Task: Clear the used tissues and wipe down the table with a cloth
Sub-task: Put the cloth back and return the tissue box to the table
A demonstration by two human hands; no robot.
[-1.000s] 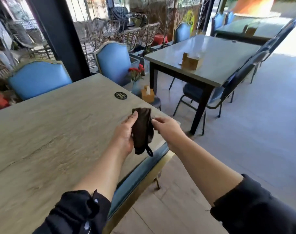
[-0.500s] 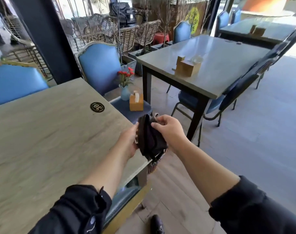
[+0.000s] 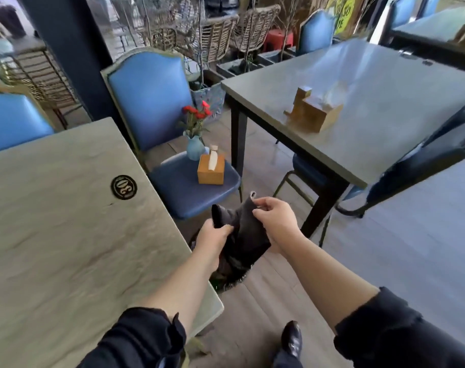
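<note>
Down at the bottom, a black shoe [image 3: 292, 338] on the wood floor [image 3: 263, 301], dark sleeves pushed up both forearms. Both hands are on the cloth [image 3: 246, 235], held in the air just off the corner of the tabletop [image 3: 66, 248], not touching it. The left hand [image 3: 212, 236] has its grip curled round the cloth's lower left fold; the right hand [image 3: 278, 219] pinches the upper edge between thumb and fingertips. The dark cloth hangs bunched between them, and beneath it sits something dark and round on the floor, too hidden to make out. On the tabletop, left of the cloth, a round black number badge [image 3: 123, 187]. Beyond the cloth, a blue chair [image 3: 151, 102] carries a wooden tissue box [image 3: 211, 170] and, just behind that box, a pale blue vase [image 3: 195, 147] of red flowers. Further right, a grey table [image 3: 385, 102] with a wooden holder [image 3: 312, 112], blurred.
</note>
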